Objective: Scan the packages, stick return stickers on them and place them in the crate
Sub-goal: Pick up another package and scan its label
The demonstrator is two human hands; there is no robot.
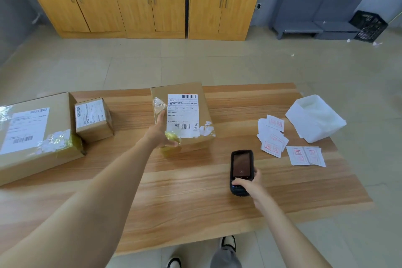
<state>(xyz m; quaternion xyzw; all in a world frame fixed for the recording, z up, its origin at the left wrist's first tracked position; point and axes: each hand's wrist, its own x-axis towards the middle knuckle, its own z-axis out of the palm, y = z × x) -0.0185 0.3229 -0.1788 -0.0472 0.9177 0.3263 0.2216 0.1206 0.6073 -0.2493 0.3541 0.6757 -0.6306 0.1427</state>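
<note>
A cardboard package point(202, 113) with a white shipping label stands tilted at the table's middle. My left hand point(161, 130) grips its near left corner, thumb along the left edge. My right hand point(250, 185) holds a black handheld scanner point(240, 169) low over the table, to the right of and nearer than the package, its screen facing up. Several white return stickers point(274, 135) with red print lie loose on the right. A large flat package point(32, 132) and a small package point(93, 117) sit at the left.
A white plastic bag point(315, 117) lies at the table's right end. The wooden table point(195, 202) has bare surface in front. Wooden cabinets point(139, 2) line the far wall. A black crate point(367, 26) stands on the floor at the far right by grey shelving.
</note>
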